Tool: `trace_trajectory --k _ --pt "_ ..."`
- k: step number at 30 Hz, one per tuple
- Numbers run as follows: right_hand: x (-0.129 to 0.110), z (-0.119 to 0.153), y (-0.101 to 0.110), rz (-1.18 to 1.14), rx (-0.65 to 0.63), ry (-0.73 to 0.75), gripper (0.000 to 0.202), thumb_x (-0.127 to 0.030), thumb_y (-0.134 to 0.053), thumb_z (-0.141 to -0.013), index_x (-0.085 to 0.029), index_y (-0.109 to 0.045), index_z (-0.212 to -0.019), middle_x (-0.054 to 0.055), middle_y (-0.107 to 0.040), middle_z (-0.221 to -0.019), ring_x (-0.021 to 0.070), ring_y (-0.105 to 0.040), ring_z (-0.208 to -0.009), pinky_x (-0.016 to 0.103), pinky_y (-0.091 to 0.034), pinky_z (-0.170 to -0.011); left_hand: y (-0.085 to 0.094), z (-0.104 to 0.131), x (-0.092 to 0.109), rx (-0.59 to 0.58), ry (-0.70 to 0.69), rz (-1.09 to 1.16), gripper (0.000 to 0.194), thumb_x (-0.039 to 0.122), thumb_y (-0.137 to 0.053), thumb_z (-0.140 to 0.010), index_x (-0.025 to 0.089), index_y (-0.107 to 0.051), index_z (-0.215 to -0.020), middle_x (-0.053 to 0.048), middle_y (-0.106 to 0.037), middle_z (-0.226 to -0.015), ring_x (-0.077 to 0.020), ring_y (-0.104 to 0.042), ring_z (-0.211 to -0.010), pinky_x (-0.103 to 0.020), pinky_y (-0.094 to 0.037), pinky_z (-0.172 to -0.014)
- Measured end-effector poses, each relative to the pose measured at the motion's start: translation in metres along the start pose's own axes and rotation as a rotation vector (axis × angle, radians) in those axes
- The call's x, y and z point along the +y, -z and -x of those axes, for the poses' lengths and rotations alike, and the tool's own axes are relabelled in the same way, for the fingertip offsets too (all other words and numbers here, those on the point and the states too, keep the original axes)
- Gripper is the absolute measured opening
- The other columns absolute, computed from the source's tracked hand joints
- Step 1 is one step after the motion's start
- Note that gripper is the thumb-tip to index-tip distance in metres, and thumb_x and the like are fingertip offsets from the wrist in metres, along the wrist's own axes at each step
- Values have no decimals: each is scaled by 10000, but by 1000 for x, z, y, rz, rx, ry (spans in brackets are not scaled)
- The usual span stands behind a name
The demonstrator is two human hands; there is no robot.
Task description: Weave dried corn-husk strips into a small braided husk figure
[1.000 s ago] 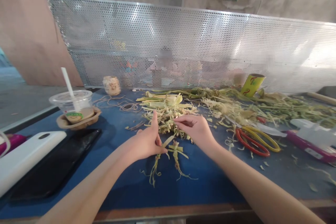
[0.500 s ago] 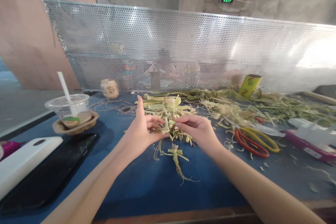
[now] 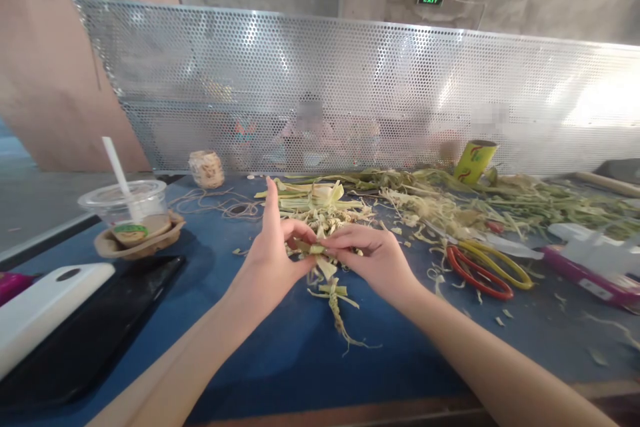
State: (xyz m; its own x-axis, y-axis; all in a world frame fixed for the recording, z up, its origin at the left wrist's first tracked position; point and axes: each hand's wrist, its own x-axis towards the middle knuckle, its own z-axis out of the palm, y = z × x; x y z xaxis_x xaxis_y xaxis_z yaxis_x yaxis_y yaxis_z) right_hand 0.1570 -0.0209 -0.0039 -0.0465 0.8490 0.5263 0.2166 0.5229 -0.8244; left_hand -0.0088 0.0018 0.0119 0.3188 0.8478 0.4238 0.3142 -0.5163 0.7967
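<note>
Both hands meet over a heap of pale green and straw-coloured plant strips (image 3: pixel 325 197) in the middle of the table. Between thumb and fingers my left hand (image 3: pixel 275 243) pinches a pale plant strip (image 3: pixel 317 249), its index finger pointing up. My right hand (image 3: pixel 375 253) pinches the same strip from the other side, fingertips almost touching the left ones. Just below lies a small braided piece (image 3: pixel 337 313) with a short crosswise strip and frayed ends. My fingers partly hide the strip and the heap behind it.
Red-and-yellow-handled scissors (image 3: pixel 485 270) lie at right, near a white-and-magenta device (image 3: pixel 590 267). More dried stalks (image 3: pixel 540 203) and a yellow-green can (image 3: pixel 475 161) are behind. At left are a plastic cup (image 3: pixel 130 213), twine (image 3: pixel 220 203) and a black phone-like slab (image 3: pixel 100 333). A perforated metal screen (image 3: pixel 340 80) stands behind.
My right hand has moved slightly left and down, bringing its fingertips up to the left hand's. The left index finger stays raised. The braided piece has not moved.
</note>
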Motion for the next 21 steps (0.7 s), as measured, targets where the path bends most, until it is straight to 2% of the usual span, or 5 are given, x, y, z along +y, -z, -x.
trace_trajectory --k 7,10,13,17,21 --pt "3 0 0 -39 -26 -75 110 -183 -672 -668 -235 -741 -736 10 -680 -711 131 -604 -642 269 -499 -601 -1 1 0 -55 108 81 1201 243 -686 -663 214 276 -1382 -12 -654 -845 -152 -551 -657 -307 -437 -624" --pt "2 -1 -1 -107 -34 -183 60 -213 -689 -641 -211 -708 -698 9 -677 -698 142 -619 -645 288 -509 -624 -1 2 -2 -63 104 46 1202 264 -684 -677 217 296 -1371 -8 -657 -852 -148 -542 -652 -311 -445 -641" --pt "-1 -3 0 -183 -43 -275 123 -235 -716 -611 -188 -645 -699 1 -675 -685 138 -634 -638 281 -513 -635 -1 3 -2 -30 26 -27 1163 204 -664 -691 209 269 -1386 -2 -661 -834 -156 -570 -698 -317 -460 -708" --pt "-5 -5 2 -221 -28 -330 348 -187 -735 -582 -197 -501 -839 -53 -651 -599 110 -615 -560 246 -486 -589 -2 5 -1 9 -99 -107 1079 153 -617 -733 220 221 -1408 -24 -676 -880 -178 -622 -773 -314 -478 -763" --pt "-4 -5 3 -255 -36 -351 448 -154 -723 -588 -210 -404 -897 -94 -621 -555 94 -598 -537 227 -458 -578 -4 6 -2 -51 -228 -156 1042 126 -584 -767 250 234 -1401 -49 -691 -956 -198 -645 -865 -333 -476 -828"
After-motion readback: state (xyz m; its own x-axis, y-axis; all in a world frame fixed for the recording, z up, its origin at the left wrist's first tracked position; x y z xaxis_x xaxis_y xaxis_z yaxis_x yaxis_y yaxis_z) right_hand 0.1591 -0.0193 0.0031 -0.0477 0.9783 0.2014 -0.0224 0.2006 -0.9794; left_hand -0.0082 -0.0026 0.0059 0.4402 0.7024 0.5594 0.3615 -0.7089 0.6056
